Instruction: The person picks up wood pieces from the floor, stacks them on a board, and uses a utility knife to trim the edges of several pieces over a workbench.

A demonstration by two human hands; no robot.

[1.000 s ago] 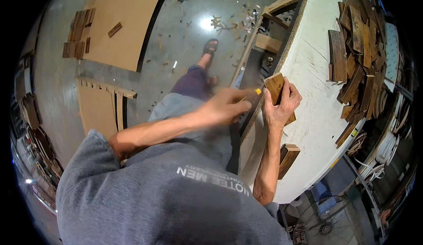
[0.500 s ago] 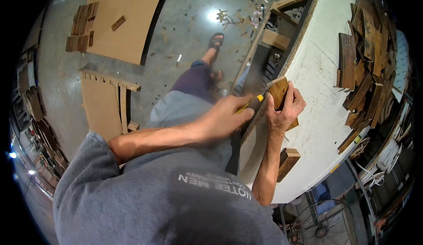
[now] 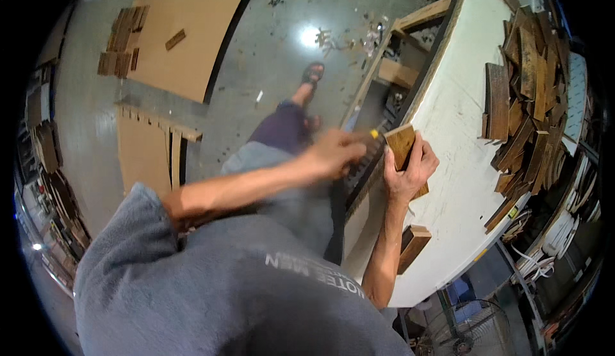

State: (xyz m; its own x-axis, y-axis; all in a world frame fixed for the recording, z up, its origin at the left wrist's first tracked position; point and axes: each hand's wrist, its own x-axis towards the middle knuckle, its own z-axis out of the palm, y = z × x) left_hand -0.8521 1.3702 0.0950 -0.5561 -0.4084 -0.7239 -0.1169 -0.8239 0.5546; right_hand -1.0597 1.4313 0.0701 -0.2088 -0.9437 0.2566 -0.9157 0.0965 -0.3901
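Note:
My right hand (image 3: 415, 167) is wrapped round a brown wooden block (image 3: 401, 146), holding it tilted at the near edge of the white worktop (image 3: 448, 202). Left of the block, my left hand (image 3: 336, 154) is closed round a utility knife (image 3: 374, 134), smeared by motion. Only the knife's yellow part shows clearly; its blade cannot be made out. A small gap lies between the knife and the block. Beside my right forearm, a second stack of wooden pieces (image 3: 414, 248) rests on the worktop.
A large heap of dark wooden strips (image 3: 528, 99) covers the worktop's far right. Brown boards (image 3: 186, 35) with wood pieces stand at the left. Scraps litter the floor (image 3: 282, 29). A fan (image 3: 464, 337) stands below the worktop's right end.
My left hand with the knife has shifted slightly away from the block and up. My right hand still holds the block, and the whole view has tilted a little.

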